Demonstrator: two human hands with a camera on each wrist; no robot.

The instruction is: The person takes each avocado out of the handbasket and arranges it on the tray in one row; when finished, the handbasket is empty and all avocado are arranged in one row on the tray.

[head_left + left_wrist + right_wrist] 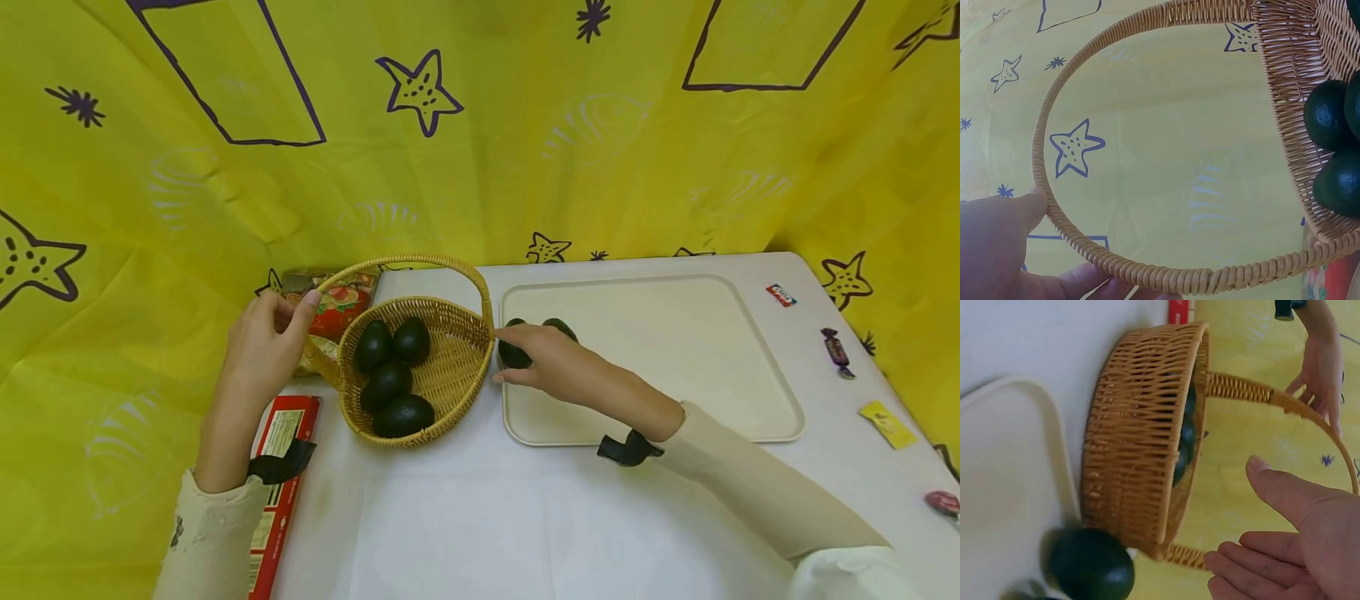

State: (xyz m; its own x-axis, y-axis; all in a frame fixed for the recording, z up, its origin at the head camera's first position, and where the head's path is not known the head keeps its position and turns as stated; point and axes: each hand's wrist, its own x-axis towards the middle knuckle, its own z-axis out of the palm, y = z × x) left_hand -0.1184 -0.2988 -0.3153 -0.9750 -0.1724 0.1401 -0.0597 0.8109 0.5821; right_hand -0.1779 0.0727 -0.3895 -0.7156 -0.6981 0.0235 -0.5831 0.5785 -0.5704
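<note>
Nearest the lens, bare white table (480,517), with open room at 6 o'clock of the wicker basket (450,375) and a red box (279,492) lying along the table's left edge. At 9 o'clock of the basket, left hand (264,350) with fingers curled round the basket handle (352,273); at 3 o'clock, right hand (551,362) with fingers straight and relaxed, resting over a dark avocado (513,355) on the near-left corner of the cream tray (675,367), just beside the basket rim. Four more avocados (393,375) in the basket, the tray's far and right stretches bare, small sweets (836,350) near the table's right edge, yellow star-printed cloth (480,125) walling the back and sides.
</note>
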